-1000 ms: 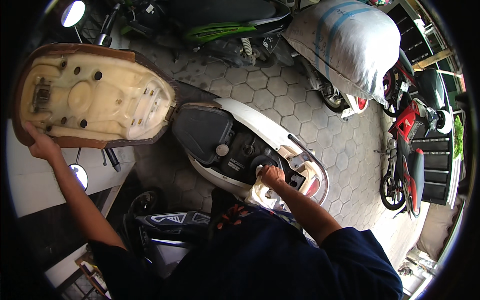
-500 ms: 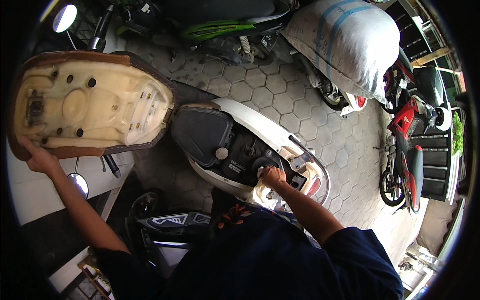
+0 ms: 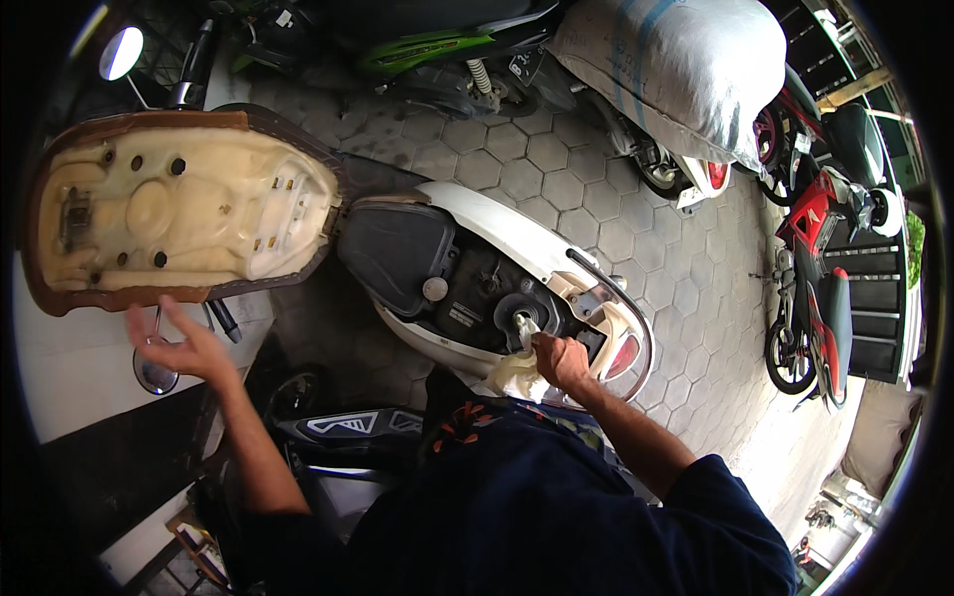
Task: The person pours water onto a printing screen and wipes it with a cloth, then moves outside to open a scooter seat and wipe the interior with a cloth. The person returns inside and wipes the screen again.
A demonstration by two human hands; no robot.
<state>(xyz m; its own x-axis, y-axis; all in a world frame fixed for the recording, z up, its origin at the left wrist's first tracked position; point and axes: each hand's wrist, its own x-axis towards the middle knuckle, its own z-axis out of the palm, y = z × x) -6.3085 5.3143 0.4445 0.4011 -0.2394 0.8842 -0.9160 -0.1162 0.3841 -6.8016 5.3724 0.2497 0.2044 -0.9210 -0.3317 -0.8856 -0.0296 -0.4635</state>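
A white scooter [image 3: 517, 223] stands in front of me with its seat [image 3: 179, 214] swung up, cream underside and brown rim showing. My left hand [image 3: 184, 348] hovers just under the seat's lower edge, fingers spread, holding nothing. Beside the black storage well [image 3: 393, 253] is the round filler opening [image 3: 517, 310]. My right hand [image 3: 561, 360] is closed on a small white thing [image 3: 525, 326] at that opening. A pale cloth or bag [image 3: 512, 379] bunches below that hand; what it is I cannot tell.
A big white sack [image 3: 676, 60] lies across a parked bike at the top right. A green bike [image 3: 427, 45] stands behind, a red motorcycle [image 3: 815, 278] at the right. A round mirror [image 3: 154, 370] sits by my left hand. The ground is hexagonal paving [image 3: 556, 169].
My left hand has let go of the seat's rim and moved right and down, fingers now spread. The seat stays raised. My right hand keeps its place at the filler opening.
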